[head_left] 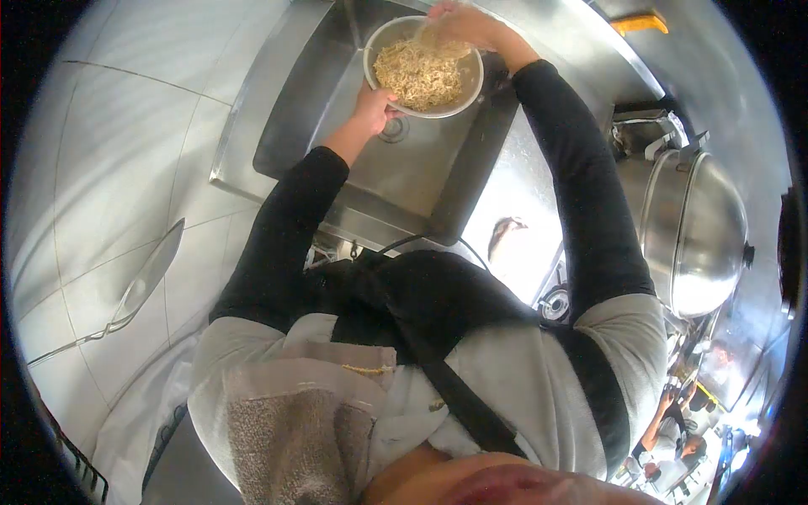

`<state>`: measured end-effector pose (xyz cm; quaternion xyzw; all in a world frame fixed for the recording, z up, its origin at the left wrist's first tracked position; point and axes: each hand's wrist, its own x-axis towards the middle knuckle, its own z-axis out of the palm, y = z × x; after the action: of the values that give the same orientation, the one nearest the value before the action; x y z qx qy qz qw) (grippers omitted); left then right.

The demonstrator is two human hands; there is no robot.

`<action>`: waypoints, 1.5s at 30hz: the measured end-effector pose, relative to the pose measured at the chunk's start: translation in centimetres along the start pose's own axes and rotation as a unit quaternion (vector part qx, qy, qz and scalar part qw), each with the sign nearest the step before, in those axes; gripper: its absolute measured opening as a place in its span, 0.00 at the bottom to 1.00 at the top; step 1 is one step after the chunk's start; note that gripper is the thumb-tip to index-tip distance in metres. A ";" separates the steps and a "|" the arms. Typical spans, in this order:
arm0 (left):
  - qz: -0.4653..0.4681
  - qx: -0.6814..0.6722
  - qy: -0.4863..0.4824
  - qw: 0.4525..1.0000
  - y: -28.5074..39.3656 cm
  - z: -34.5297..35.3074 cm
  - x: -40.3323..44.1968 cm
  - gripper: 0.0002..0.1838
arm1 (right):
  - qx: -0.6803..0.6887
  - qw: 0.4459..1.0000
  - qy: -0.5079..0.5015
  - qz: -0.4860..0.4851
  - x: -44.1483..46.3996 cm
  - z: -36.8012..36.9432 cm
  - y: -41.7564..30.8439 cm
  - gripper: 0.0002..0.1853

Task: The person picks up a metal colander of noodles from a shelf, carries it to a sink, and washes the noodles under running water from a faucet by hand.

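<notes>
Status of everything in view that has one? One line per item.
Pale round bowl: part-filled, over the sink
Pale stringy food: loose, heaped in the bowl
Left hand: gripping the bowl's near rim
Right hand: over the bowl's far right side, blurred; grasp unclear
Steel pot: domed lid on
Towel: draped over the person's chest
</notes>
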<state>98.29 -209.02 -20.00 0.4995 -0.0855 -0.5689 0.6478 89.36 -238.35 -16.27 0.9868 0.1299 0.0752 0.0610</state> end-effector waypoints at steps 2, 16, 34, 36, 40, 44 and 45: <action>-0.008 -0.012 -0.013 1.000 -0.1 -0.1 -0.1 0.39 | 0.086 0.990 0.001 0.109 0.0 -2.5 -1.2 0.14; -0.018 0.036 -0.042 0.998 -0.1 2.4 -1.4 0.35 | 0.503 0.693 0.122 0.502 -1.8 -0.5 -10.6 0.26; -0.005 0.014 0.049 0.999 -1.2 0.7 -0.2 0.38 | 0.240 0.858 -0.013 0.454 -1.8 -0.9 -9.2 0.39; 0.001 0.017 0.046 0.999 -1.7 0.1 0.2 0.38 | 0.259 0.891 0.044 0.370 -1.7 -1.8 -8.8 0.33; -0.007 0.024 0.015 1.000 -2.2 -1.0 1.2 0.42 | 0.271 0.894 0.059 0.352 -0.8 -4.1 -8.8 0.27; -0.003 0.021 -0.003 1.000 -2.3 -1.8 1.7 0.41 | 0.362 0.821 -0.003 0.443 0.8 -6.4 -9.8 0.26; -0.009 0.022 -0.001 1.000 -2.0 -1.7 1.2 0.39 | 0.401 0.818 0.019 0.411 0.7 -6.8 -9.5 0.27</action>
<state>98.61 -208.78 -22.88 0.5133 -0.0944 -0.5732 0.6317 86.56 -228.32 -10.84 0.8840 -0.2684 0.0534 -0.3791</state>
